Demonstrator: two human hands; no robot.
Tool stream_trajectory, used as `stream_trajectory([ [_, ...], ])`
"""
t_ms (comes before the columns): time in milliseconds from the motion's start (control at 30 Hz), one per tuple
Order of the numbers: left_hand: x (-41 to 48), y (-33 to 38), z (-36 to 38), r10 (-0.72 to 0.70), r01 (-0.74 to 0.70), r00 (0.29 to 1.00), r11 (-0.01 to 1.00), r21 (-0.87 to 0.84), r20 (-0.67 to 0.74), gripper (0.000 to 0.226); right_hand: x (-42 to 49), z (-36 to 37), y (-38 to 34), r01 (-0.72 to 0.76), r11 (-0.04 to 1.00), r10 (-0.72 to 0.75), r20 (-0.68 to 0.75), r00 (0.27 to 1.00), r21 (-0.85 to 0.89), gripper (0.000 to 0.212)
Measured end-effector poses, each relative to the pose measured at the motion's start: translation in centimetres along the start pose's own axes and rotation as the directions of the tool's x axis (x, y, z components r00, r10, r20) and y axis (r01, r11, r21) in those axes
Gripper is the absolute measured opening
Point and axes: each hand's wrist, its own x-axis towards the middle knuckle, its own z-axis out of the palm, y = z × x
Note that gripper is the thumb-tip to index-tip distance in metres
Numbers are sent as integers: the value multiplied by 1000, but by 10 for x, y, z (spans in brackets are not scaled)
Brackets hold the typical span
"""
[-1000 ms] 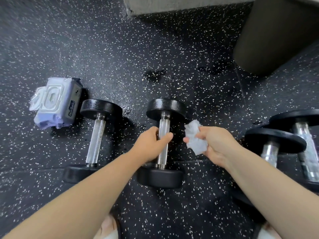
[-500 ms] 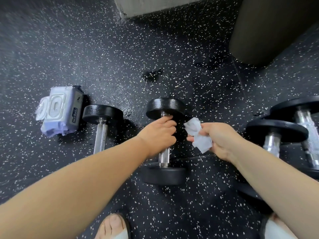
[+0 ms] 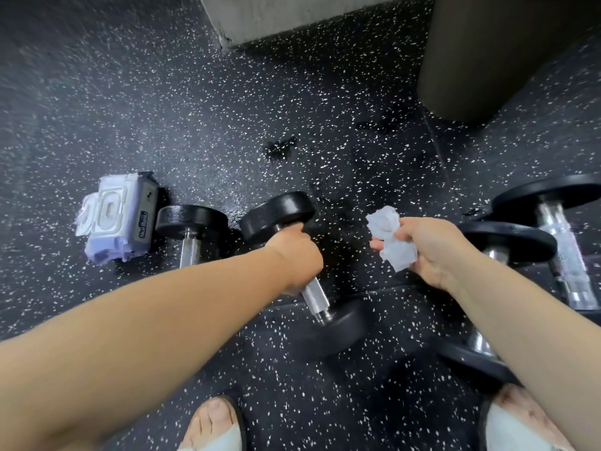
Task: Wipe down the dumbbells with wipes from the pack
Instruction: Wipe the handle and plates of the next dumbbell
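1. Black round-headed dumbbell with chrome handle (image 3: 317, 294) now slants, far head swung left toward the neighbouring dumbbell; earlier it lay straight.
2. Left hand (image 3: 294, 255) wraps fully round its handle.
3. Right hand (image 3: 432, 252) pinches crumpled white wipe (image 3: 392, 239), held just right of it.
4. Lavender wipes pack (image 3: 118, 219) lies on the floor, far left.

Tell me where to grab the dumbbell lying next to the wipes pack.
Take the dumbbell by its slim knurled handle, hand coming down from above. It lies flat on the floor, and its broad black head looks too wide to wrap.
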Motion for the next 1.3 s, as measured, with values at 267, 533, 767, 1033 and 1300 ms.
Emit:
stream_trajectory([
  [267,-18,7,21,-294,340,938,696,-632,181,21,0,-1,-9,75,996,-69,-91,993,58,41],
  [533,-9,38,37,-433,349,770,-330,-877,469,38,0,6,-10,88,995,-79,-167,983,47,37],
  [767,-7,51,53,-404,291,678,-619,-729,614,38,1,12,9,76,993,-86,-116,990,-92,31],
  [1033,-28,48,54,-485,314,754,-324,-892,442,42,-9,45,24,-11,957,7,-12,1000,-290,27],
  [1300,-12,36,54,-485,181,771,-457,-871,414,33,-13,67,39,46,984,-46,5,999,-172,9],
])
